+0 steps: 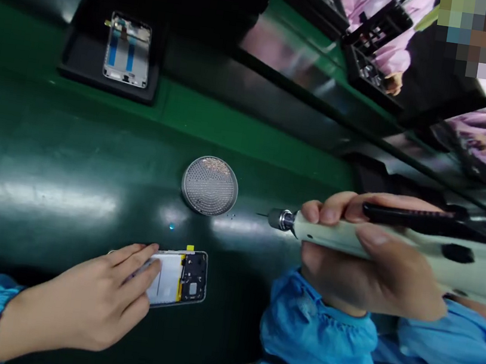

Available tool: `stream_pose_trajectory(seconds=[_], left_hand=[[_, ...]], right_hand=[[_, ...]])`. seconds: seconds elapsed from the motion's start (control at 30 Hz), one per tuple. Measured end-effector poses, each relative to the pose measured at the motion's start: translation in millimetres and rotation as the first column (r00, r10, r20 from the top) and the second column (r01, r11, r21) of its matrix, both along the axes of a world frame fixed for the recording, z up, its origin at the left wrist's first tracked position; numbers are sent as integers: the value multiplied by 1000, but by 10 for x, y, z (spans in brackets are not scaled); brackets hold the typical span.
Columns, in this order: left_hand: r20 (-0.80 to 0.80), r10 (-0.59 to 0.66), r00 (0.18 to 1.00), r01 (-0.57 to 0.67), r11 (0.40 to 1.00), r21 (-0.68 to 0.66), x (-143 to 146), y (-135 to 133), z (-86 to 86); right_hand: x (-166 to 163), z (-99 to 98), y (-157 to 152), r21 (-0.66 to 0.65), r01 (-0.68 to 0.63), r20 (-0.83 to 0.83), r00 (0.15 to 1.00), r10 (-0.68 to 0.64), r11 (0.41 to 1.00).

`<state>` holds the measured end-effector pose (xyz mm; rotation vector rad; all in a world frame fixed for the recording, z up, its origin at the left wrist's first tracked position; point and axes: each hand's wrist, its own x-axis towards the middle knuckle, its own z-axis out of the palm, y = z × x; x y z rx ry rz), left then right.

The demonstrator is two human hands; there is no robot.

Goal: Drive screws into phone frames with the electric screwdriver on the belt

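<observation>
My left hand (91, 299) lies on an opened phone body (179, 278) on the dark green bench, fingers stretched over its near end, pressing it flat. The phone's battery and dark circuit area show past my fingertips. My right hand (364, 253) is wrapped round a white electric screwdriver (397, 246), held level above the bench. Its metal tip (280, 218) points left toward a round perforated metal dish (210, 185). The tip is apart from both the dish and the phone.
A black tray (84, 51) at the back left holds another phone frame (128, 49). A raised green strip (241, 130) runs behind the bench. People in pink coats and black racks (377, 32) are at the far right.
</observation>
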<state>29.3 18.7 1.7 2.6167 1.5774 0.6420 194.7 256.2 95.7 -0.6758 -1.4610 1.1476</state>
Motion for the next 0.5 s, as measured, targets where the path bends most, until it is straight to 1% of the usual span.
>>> stream_pose_trajectory(seconds=[0.13, 0.27, 0.4, 0.5], left_hand=[[39, 13, 999, -12, 999, -30, 27, -49, -27], [58, 22, 998, -19, 998, -63, 43, -126, -49], [29, 13, 999, -10, 995, -99, 37, -175, -60], [-6, 17, 1000, -17, 990, -139, 29, -182, -35]], right_hand=[[-17, -57, 23, -37, 1, -35, 999, -3, 999], [-47, -65, 51, -54, 4, -55, 998, -7, 999], [-54, -63, 62, -52, 4, -66, 998, -7, 999], [-43, -56, 60, -57, -4, -70, 998, 0, 998]])
